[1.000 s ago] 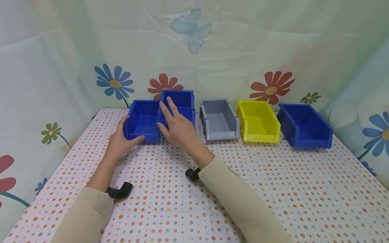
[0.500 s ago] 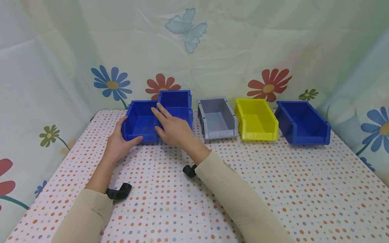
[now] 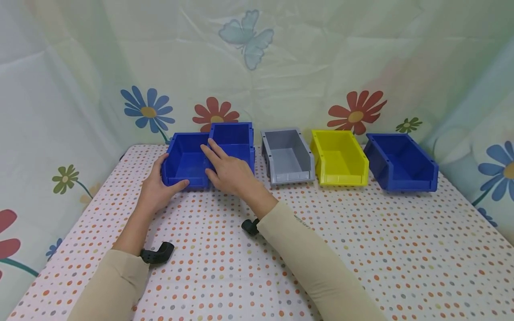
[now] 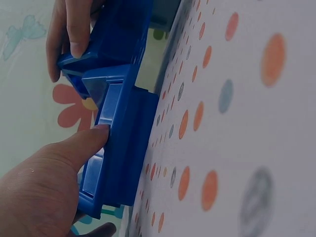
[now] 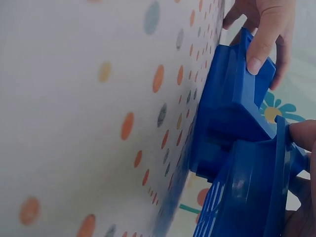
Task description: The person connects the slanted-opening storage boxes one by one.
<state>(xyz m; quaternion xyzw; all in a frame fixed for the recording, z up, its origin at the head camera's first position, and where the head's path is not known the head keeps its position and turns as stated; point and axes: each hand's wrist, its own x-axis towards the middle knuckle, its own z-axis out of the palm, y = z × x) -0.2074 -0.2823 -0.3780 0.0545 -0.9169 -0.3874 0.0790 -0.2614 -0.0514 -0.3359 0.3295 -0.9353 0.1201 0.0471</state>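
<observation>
My left hand (image 3: 156,189) holds the leftmost blue storage bin (image 3: 188,164), its thumb on the front lip and its fingers along the left side. Close beside it on the right is a second blue storage bin (image 3: 232,133), standing higher and slightly overlapping it. My right hand (image 3: 233,174) grips this second bin at its left wall and front, hiding part of it. In the right wrist view, the second bin (image 5: 252,187) leans against the first bin (image 5: 222,98). The left wrist view has the left thumb pressing the front lip of the first bin (image 4: 126,163).
To the right stand a grey bin (image 3: 290,156), a yellow bin (image 3: 340,158) and another blue bin (image 3: 403,162) in a row. A dotted cloth (image 3: 225,267) covers the table. Behind hangs a flowered curtain (image 3: 297,80). Each wrist wears a black camera strap.
The right hand's raised fingers have come down onto the second blue bin's left wall. That bin has dropped slightly. My left hand stays on the first bin.
</observation>
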